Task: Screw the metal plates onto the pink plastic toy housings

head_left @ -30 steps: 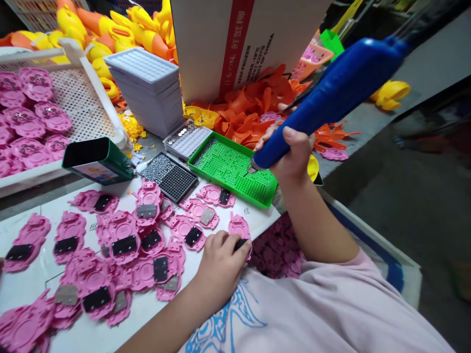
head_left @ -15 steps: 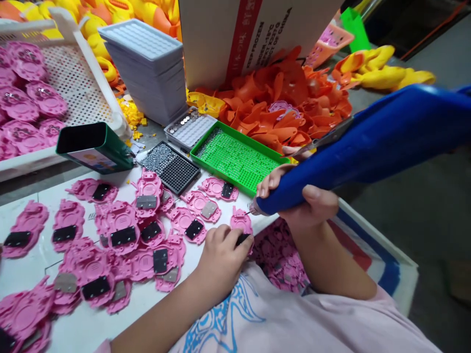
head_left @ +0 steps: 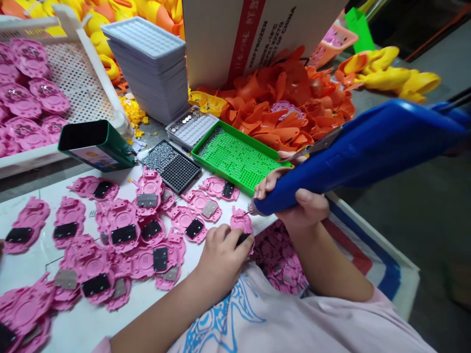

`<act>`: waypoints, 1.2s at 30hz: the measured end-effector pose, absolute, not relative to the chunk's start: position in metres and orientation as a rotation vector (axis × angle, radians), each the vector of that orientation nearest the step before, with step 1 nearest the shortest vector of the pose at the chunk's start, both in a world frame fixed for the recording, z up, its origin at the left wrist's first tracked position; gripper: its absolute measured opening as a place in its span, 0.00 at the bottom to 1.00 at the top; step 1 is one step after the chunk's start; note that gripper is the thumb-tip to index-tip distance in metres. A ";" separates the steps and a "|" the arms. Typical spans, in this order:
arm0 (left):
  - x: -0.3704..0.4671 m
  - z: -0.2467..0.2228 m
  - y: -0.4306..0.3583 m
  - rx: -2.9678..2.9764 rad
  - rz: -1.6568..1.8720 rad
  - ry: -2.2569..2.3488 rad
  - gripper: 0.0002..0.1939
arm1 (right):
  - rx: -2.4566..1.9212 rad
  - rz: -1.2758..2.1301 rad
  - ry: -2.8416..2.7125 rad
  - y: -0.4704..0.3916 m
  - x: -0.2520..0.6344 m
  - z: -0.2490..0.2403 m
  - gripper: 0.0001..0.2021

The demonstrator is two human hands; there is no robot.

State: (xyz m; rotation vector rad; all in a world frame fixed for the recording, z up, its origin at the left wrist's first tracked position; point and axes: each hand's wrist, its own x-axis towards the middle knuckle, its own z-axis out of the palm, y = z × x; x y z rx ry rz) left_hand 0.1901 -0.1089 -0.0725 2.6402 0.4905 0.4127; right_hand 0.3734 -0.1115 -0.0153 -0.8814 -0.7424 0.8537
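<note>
My right hand [head_left: 307, 208] is wrapped around a blue electric screwdriver [head_left: 353, 162], held at a slant with its bit down and to the left. A flat metal strip [head_left: 324, 142] lies along the top of the tool; what it belongs to is unclear. The bit meets the upper part of a pink plastic casing [head_left: 241, 220] at the table's edge, or sits just above it. On that casing's lower part, by its black cover, my left hand [head_left: 224, 252] presses with curled fingers and holds it against the table. Several similar pink casings [head_left: 119, 223] with black or grey covers lie to the left.
Behind the casings stand a green tray [head_left: 235, 162] of screws, a black screw plate [head_left: 171, 164] and a dark green container [head_left: 97, 147]. Farther back are a stack of grey trays [head_left: 147, 68], a white crate [head_left: 84, 73], a carton [head_left: 253, 34] and orange parts [head_left: 283, 98].
The screwdriver's rear end has tipped slightly lower, and my right hand has shifted a little to the left. My left hand stays on the same casing.
</note>
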 end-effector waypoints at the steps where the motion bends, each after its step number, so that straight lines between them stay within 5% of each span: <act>1: 0.190 -0.073 -0.109 2.641 0.414 0.488 0.15 | -0.876 0.851 -0.749 -0.111 0.373 -0.015 0.15; 24: 0.192 -0.073 -0.110 2.694 0.386 0.466 0.16 | -0.854 0.821 -1.155 -0.117 0.368 -0.023 0.21; 32: 0.192 -0.071 -0.110 2.766 0.389 0.432 0.15 | -0.887 0.838 -1.071 -0.120 0.367 -0.017 0.15; 36: 0.193 -0.066 -0.110 2.724 0.292 0.208 0.21 | -0.932 0.814 -0.919 -0.131 0.375 -0.006 0.18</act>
